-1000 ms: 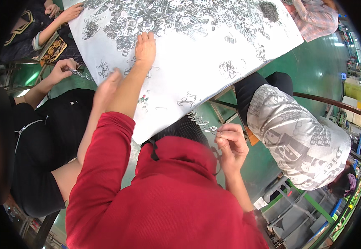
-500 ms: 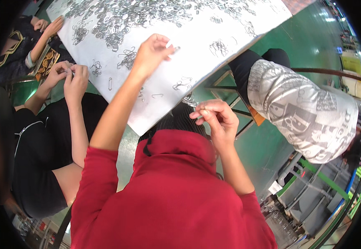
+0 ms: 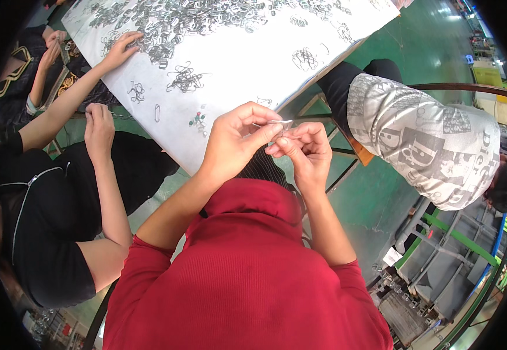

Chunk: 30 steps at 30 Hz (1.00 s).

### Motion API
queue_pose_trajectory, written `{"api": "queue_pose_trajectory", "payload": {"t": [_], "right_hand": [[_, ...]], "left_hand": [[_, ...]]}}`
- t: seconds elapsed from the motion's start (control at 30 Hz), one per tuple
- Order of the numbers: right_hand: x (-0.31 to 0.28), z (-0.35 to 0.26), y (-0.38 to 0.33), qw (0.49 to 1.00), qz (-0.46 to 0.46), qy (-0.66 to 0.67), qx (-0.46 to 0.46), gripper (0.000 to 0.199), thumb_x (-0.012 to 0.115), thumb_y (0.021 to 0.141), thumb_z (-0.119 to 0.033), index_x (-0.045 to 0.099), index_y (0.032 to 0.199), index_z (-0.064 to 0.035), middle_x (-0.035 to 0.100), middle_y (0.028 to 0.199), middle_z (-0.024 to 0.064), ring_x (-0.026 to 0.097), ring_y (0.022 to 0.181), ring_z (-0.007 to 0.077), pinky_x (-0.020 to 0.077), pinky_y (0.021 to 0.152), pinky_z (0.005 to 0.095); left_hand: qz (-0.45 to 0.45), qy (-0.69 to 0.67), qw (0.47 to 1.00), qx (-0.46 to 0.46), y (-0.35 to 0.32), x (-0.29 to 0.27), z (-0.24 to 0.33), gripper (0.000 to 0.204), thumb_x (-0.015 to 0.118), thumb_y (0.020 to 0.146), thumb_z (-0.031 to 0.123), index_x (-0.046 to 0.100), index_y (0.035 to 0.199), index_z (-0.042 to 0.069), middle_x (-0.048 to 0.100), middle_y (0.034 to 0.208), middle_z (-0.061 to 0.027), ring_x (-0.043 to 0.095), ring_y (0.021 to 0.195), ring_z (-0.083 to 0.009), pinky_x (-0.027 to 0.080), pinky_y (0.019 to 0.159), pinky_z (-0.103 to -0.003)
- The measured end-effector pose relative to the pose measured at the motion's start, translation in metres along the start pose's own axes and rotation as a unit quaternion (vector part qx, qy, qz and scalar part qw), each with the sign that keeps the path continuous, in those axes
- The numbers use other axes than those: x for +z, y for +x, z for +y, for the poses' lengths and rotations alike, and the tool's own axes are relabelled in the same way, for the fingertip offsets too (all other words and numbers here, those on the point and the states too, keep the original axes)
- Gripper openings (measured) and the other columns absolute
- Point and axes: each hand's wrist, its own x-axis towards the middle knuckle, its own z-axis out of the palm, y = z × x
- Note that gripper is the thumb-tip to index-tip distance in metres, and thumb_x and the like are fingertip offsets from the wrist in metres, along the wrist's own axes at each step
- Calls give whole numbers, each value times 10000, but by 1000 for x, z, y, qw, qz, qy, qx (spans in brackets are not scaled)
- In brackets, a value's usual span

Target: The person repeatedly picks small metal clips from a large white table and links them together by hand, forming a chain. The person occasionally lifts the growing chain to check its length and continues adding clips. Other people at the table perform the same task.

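In front of my chest both hands have come together, just off the near corner of the table. My left hand (image 3: 239,140) is closed, pinching a small silver metal piece (image 3: 279,122) between thumb and fingers. Close against it, my right hand (image 3: 307,153) is also closed, thumb pressed to the fingertips; what it holds is too small to make out. On the white table (image 3: 236,70) lies a big pile of small metal buckles (image 3: 189,16). Nearer me are a tangle of thin bent wire pieces (image 3: 184,79) and one long metal loop (image 3: 157,113).
At the left, a person in black (image 3: 55,216) stretches a hand (image 3: 122,51) to the pile. A seated person in a grey printed shirt (image 3: 422,140) is at the right. Another wire tangle (image 3: 304,58) lies near the table's right edge. Small coloured bits (image 3: 197,121) lie near the corner.
My left hand has come back from over the table to meet my right hand, with the silver piece in it. The person at the left has reached out toward the pile.
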Motion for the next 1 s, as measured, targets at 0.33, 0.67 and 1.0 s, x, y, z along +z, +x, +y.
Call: {"api": "queue_pose_trajectory", "payload": {"t": [0.33, 0.67, 1.0], "right_hand": [[-20, 10, 57, 982, 17, -188, 21, 161, 558, 905, -114, 521, 1022, -9, 630, 894, 94, 616, 669, 143, 454, 549, 213], [68, 158, 211, 679, -256, -688, -24, 90, 618, 803, -158, 663, 867, -113, 642, 960, 81, 629, 872, 261, 505, 715, 370], [68, 154, 213, 839, -216, -493, -78, 118, 569, 811, -11, 596, 917, 34, 657, 891, 160, 660, 744, 251, 519, 645, 352]], "left_hand": [[-19, 25, 999, -7, -23, -10, 5, 82, 605, 840, -48, 629, 914, -24, 643, 894, -56, 595, 793, -76, 478, 686, -212], [17, 51, 997, 62, -34, -4, -1, 115, 627, 808, -61, 634, 907, -4, 658, 879, -89, 629, 778, -123, 492, 686, -239], [47, 50, 996, 65, -34, 5, -4, 104, 624, 815, -58, 632, 902, -2, 663, 881, -85, 635, 763, -122, 497, 666, -233]]}}
